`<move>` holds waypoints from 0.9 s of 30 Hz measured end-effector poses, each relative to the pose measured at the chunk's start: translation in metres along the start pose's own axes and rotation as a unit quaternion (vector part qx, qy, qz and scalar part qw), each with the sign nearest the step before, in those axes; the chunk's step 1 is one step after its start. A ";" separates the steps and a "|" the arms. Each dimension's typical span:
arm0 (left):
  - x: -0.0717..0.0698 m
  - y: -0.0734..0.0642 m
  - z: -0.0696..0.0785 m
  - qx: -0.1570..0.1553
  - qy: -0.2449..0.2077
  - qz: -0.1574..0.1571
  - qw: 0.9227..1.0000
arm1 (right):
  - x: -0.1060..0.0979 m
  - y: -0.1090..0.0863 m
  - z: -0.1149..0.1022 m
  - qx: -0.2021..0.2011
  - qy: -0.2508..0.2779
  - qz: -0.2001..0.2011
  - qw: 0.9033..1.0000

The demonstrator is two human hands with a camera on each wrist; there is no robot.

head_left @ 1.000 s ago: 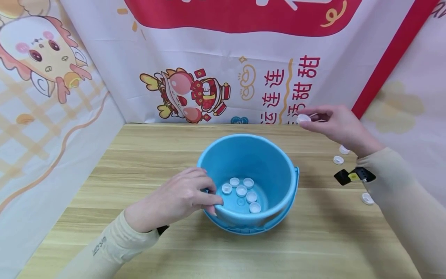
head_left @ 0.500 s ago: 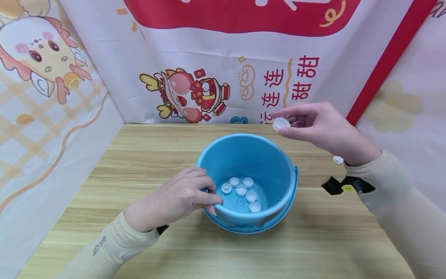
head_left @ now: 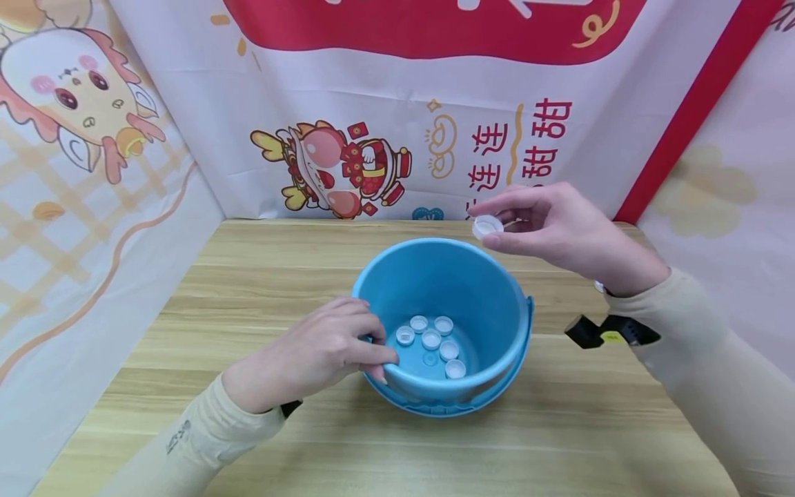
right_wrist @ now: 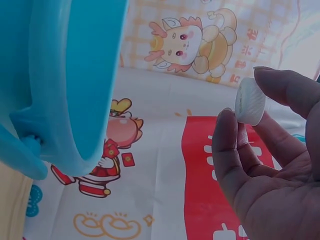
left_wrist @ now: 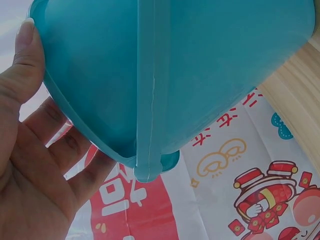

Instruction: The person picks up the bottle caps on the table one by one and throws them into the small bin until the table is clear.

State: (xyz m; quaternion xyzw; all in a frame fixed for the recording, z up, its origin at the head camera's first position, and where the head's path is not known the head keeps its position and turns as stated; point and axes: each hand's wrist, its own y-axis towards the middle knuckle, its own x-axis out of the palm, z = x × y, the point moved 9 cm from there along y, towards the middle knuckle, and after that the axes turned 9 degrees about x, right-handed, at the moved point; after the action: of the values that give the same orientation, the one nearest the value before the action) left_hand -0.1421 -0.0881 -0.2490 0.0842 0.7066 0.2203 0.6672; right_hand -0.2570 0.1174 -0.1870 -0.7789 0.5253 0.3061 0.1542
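A blue plastic bucket (head_left: 497, 324) stands on the wooden table, its handle lowered against the side. My left hand (head_left: 317, 345) grips the bucket's left rim, thumb on one side of the wall and fingers on the other, as the left wrist view also shows. Several white bottle caps (head_left: 431, 339) lie on the bucket's floor. Above the far right of the rim, my right hand (head_left: 553, 228) pinches a white bottle cap (head_left: 488, 226) between thumb and fingertips. The right wrist view shows this cap's ribbed side (right_wrist: 251, 101) held beside the bucket opening.
Another white cap (head_left: 599, 286) lies on the table (head_left: 261, 276), mostly hidden behind my right wrist. A printed cloth (head_left: 373, 83) hangs along the table's far edge, with more cloth at the left and right sides.
My right hand has moved left with the cap, from over the table's far right to near the bucket's rim. The left hand and bucket have stayed put.
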 end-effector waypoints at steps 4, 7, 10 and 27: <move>0.001 0.000 0.000 -0.002 0.001 -0.002 1.000 | 0.004 0.001 0.001 0.001 0.010 -0.010 1.000; 0.001 0.000 0.000 -0.003 0.000 -0.003 1.000 | 0.005 0.001 0.002 0.002 0.011 -0.012 1.000; 0.001 0.000 0.000 -0.003 0.000 -0.003 1.000 | 0.006 0.001 0.003 0.002 0.008 -0.013 1.000; 0.002 0.001 -0.001 -0.006 -0.002 -0.009 1.000 | 0.008 0.004 0.005 -0.012 0.012 -0.020 1.000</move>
State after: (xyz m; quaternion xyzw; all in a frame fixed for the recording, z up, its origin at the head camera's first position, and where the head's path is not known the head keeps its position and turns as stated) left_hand -0.1430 -0.0867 -0.2502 0.0743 0.7044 0.2180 0.6714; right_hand -0.2597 0.1127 -0.1961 -0.7949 0.5075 0.2994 0.1449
